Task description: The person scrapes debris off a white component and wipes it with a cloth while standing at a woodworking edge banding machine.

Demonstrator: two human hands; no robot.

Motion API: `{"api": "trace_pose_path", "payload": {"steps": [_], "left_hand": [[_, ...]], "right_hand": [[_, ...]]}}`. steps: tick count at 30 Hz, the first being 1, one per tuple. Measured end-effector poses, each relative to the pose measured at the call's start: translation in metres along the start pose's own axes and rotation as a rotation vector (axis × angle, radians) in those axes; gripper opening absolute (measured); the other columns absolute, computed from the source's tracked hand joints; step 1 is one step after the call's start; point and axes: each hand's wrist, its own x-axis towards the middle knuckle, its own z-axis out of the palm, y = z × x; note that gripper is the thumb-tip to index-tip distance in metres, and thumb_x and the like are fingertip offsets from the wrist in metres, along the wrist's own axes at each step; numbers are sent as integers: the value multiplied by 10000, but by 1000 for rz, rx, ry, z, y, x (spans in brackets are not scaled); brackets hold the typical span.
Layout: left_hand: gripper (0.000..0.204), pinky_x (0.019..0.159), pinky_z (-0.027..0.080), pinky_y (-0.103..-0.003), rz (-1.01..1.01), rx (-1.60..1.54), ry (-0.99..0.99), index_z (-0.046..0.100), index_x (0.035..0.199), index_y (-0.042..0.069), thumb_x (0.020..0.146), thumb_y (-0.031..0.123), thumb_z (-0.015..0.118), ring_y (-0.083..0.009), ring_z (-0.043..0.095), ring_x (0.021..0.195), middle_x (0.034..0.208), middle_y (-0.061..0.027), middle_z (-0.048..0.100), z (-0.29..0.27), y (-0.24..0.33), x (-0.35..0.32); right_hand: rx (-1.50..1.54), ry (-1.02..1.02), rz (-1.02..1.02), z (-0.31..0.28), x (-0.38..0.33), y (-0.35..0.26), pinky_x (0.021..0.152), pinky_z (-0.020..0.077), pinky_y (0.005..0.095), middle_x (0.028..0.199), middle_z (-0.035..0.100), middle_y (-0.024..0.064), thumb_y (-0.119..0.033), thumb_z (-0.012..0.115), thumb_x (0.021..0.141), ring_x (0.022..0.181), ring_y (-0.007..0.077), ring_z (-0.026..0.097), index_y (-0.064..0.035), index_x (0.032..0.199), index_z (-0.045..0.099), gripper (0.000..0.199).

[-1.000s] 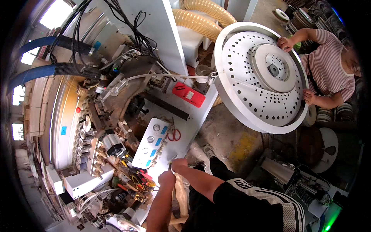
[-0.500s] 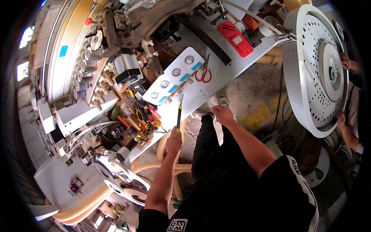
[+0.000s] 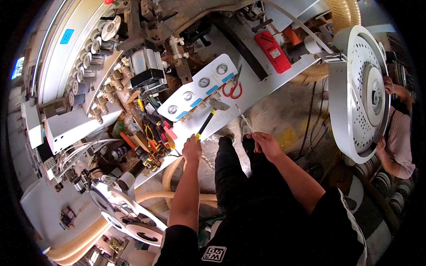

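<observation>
Both forearms reach forward, left grip wrapped around a yellow-and-black tool, right grip curled, its hold unclear.

Handle hidden (partly); knob cropped

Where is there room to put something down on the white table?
One bare patch of the white table lies between the red-handled scissors and the black bar. Another shows between the gauge panel, the heaped tools and the scraper in the left hand. The heap itself is crowded.
</observation>
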Motion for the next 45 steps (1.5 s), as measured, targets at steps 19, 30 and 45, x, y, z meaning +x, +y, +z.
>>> {"api": "trace_pose_path", "payload": {"steps": [19,30,45], "left_hand": [[245,672,508,-301,309,-1105,75,679,1077,-5,1055,207,559,-144,662,733,792,-101,700,-148,154,-187],[167,610,469,-308,406,-1030,154,659,975,4,976,170,672,-168,580,631,728,-99,635,-169,177,-236],[240,474,299,-242,121,-1794,-611,585,943,50,1067,246,526,-62,363,510,626,40,437,-200,180,-277]], "right_hand": [[-801,-206,-654,39,-93,-74,643,512,351,809,684,126,-222,742,906,695,240,653,-45,915,738,177],[-677,-213,-645,33,-145,-134,641,496,313,802,689,100,-186,686,971,696,134,622,-12,984,717,176],[-390,-388,-1014,23,-170,-158,556,425,391,630,547,115,-115,658,941,578,303,546,-7,698,583,277]]}}
